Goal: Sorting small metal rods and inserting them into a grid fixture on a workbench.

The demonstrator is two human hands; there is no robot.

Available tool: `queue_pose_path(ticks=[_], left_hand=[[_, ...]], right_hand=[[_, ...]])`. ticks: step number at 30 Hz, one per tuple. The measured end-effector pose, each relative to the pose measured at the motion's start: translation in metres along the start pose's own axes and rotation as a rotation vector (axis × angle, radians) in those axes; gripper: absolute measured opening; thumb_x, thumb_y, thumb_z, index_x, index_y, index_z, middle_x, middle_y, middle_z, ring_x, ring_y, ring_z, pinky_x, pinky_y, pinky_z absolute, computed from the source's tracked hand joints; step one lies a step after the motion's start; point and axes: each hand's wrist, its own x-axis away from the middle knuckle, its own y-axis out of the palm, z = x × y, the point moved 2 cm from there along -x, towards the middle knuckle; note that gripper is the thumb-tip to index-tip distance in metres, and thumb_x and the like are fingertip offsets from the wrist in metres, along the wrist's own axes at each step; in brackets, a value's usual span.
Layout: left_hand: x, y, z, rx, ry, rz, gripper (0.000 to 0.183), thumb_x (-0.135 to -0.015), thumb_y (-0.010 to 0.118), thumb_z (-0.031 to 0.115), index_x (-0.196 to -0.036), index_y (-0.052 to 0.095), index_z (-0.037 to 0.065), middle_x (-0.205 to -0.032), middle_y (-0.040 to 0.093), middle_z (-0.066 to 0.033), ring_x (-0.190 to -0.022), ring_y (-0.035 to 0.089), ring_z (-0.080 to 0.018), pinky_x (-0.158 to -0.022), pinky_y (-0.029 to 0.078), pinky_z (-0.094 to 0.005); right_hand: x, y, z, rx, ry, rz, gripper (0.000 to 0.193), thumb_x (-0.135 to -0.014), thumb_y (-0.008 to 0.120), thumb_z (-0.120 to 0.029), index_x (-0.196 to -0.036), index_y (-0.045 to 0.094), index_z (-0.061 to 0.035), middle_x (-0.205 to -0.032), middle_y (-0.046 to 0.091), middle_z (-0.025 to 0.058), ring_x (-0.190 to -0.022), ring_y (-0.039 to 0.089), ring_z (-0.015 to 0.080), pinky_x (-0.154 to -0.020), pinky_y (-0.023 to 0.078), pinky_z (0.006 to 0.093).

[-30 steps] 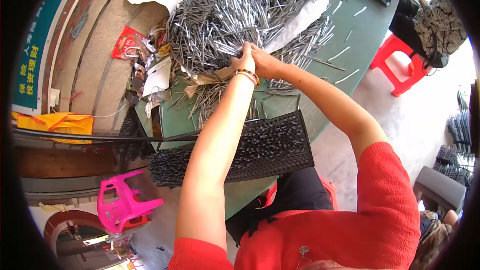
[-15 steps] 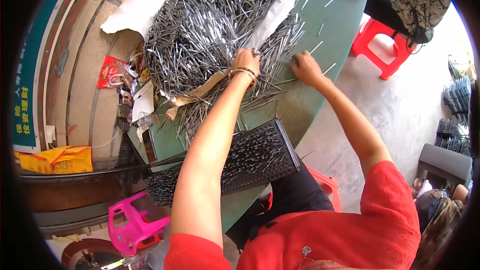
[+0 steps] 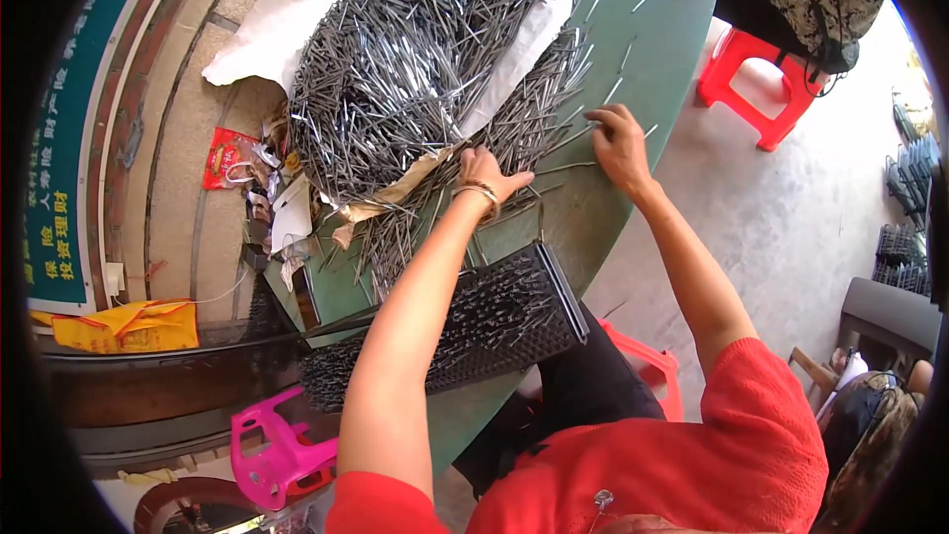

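Note:
A large heap of thin dark metallic strips (image 3: 395,69) lies on a white sack with a torn paper edge (image 3: 400,183). My left hand (image 3: 486,178) reaches to the near edge of the heap, thumb spread away from the fingers; nothing shows in its grasp. To its right my right hand (image 3: 621,143) hovers by the table's edge, its fingers bent but apart, beside a few loose strips. Between my body and the heap sits a long black rack (image 3: 465,326), its top studded with rows of upright dark pieces. My left forearm covers part of that rack.
The green table (image 3: 647,49) has a curved right edge. A red stool (image 3: 751,79) and a seated person are beyond it. Paper scraps and a red packet (image 3: 229,158) lie left of the heap. A pink stool (image 3: 277,450) stands lower left; black racks (image 3: 905,257) are stacked far right.
My left hand has drawn back slightly toward me from the white sack fold, its thumb now spread. My right hand has shifted a little right, its fingers opened. The view has shifted slightly.

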Motion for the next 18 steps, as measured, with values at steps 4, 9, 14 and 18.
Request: queue_pose_path(ticks=[4, 9, 14, 18], left_hand=[[-0.003, 0.008, 0.044, -0.224, -0.177, 0.058, 0.115, -0.052, 0.075, 0.069, -0.13, 0.037, -0.006, -0.128, 0.041, -0.0245, -0.122, 0.042, -0.0368, -0.101, 0.036, -0.0436], [-0.035, 0.019, 0.035, -0.064, -0.136, 0.081, 0.097, -0.056, 0.078, 0.062, -0.119, 0.046, -0.005, -0.129, 0.04, -0.0239, -0.122, 0.041, -0.0379, -0.099, 0.038, -0.0426], [-0.036, 0.015, 0.045, -0.081, -0.073, 0.266, 0.068, -0.066, 0.08, 0.043, -0.11, 0.054, -0.002, -0.117, 0.051, -0.0195, -0.112, 0.05, -0.0348, -0.095, 0.04, -0.0421], [-0.041, 0.014, 0.046, -0.078, -0.059, 0.186, 0.06, -0.071, 0.078, 0.037, -0.11, 0.055, -0.002, -0.115, 0.055, -0.0191, -0.109, 0.054, -0.0336, -0.093, 0.044, -0.0425]], right_hand=[[0.01, -0.015, 0.006, 0.035, 0.005, 0.1, 0.017, -0.08, 0.055, 0.001, -0.094, 0.066, 0.0018, -0.092, 0.059, 0.0105, -0.075, 0.059, 0.02, -0.067, 0.047, 0.0289], [0.009, -0.01, 0.004, 0.049, -0.086, 0.086, 0.013, -0.081, 0.056, 0.002, -0.091, 0.065, 0.0015, -0.092, 0.058, 0.0102, -0.072, 0.059, 0.0201, -0.066, 0.047, 0.0279], [0.011, -0.011, 0.004, 0.072, -0.147, 0.107, 0.013, -0.08, 0.056, 0.003, -0.09, 0.063, 0.0003, -0.093, 0.058, 0.0103, -0.072, 0.059, 0.0227, -0.064, 0.048, 0.0288], [0.013, -0.006, 0.001, 0.116, -0.192, 0.066, 0.012, -0.079, 0.057, 0.003, -0.09, 0.062, -0.0005, -0.094, 0.057, 0.0107, -0.075, 0.06, 0.0251, -0.065, 0.049, 0.0313]])
